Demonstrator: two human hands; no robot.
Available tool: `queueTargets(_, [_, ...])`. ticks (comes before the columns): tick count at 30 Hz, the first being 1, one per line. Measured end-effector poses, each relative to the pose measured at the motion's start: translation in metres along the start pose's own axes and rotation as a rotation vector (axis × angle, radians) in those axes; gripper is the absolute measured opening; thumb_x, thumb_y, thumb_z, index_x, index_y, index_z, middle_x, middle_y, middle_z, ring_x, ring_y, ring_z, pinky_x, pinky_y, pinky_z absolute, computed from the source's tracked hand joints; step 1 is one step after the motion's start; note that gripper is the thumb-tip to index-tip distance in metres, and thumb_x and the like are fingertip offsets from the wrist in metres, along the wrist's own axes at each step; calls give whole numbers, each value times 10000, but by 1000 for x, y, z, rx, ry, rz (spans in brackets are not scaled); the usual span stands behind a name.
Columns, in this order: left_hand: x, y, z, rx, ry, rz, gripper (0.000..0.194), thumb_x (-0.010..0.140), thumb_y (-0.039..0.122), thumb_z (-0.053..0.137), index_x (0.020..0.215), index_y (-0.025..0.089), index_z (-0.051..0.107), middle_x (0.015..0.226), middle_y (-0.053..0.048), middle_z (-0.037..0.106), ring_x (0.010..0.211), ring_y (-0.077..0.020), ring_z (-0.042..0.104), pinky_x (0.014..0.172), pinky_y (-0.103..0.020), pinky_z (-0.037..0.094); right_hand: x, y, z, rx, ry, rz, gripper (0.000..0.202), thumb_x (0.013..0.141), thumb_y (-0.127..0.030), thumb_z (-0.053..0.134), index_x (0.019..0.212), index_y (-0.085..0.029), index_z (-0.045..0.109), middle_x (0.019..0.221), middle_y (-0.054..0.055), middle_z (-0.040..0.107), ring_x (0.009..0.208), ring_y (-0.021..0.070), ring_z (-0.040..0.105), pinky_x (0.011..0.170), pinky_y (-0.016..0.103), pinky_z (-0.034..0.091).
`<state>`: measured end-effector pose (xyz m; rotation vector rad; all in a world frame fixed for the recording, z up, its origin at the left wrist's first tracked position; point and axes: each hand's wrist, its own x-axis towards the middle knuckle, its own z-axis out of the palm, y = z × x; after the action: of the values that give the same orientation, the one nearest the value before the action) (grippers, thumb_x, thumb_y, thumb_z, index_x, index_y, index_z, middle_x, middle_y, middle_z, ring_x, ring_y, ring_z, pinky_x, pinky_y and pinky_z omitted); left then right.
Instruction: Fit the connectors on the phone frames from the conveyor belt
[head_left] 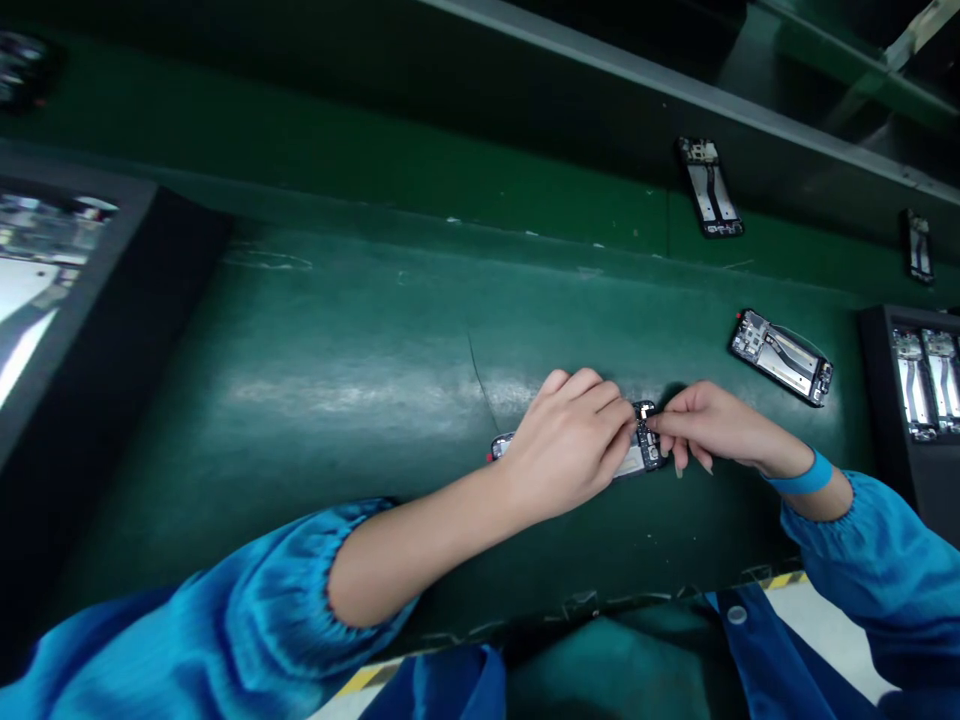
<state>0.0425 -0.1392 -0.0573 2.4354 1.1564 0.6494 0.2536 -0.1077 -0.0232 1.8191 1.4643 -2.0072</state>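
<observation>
An opened phone (pixel 651 452) with bare circuit parts lies on the green mat in front of me. My left hand (pixel 568 440) is curled over its middle, closed on it and hiding most of the frame. At the phone's right end, my right hand (pixel 694 424) has thumb and index finger pinched together against the circuit parts. Whatever is between those fingertips is too small to make out. From the phone's left end a thin dark wire (pixel 478 375) runs up across the mat. A blue band (pixel 804 476) circles my right wrist.
Another opened phone (pixel 781 357) lies right of my hands. Further back, one phone (pixel 710 187) rests on the green belt and another (pixel 919 246) lies far right. A black tray (pixel 885 400) of phones stands at the right edge, a larger dark tray (pixel 142 290) at the left.
</observation>
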Motion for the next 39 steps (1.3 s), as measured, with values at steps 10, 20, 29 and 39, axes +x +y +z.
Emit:
queueTargets(10, [2, -1, -2, -52, -43, -33, 204, 958, 226, 530, 802, 178, 651, 780, -42, 641, 845, -226, 529, 727, -391, 330, 2, -17, 4, -187, 71, -22, 337, 856, -164, 555, 525, -172, 620, 439, -20, 614, 305, 58, 449, 326, 157, 331])
queueTargets(20, [6, -2, -5, -74, -79, -74, 216, 994, 224, 494, 859, 182, 657, 829, -47, 649, 861, -228, 521, 724, -379, 331, 6, -17, -4, -173, 1, -56, 295, 842, -189, 602, 556, -164, 672, 454, -11, 633, 310, 43, 409, 328, 150, 285])
queueTargets(29, [13, 1, 9, 149, -31, -41, 194, 999, 194, 477, 876, 177, 626, 840, -71, 651, 849, -252, 522, 714, -391, 337, 7, -18, -4, -232, -22, -10, 305, 843, -249, 582, 551, -183, 642, 435, -13, 598, 331, 74, 393, 369, 214, 289])
queueTargets(39, [4, 3, -5, 107, 20, -22, 227, 1009, 295, 519, 1087, 179, 697, 1065, -98, 703, 997, -284, 586, 813, -438, 409, -27, 5, -4, -357, 356, -609, 376, 1046, -382, 476, 884, -203, 764, 793, 37, 644, 761, 170, 603, 700, 308, 463])
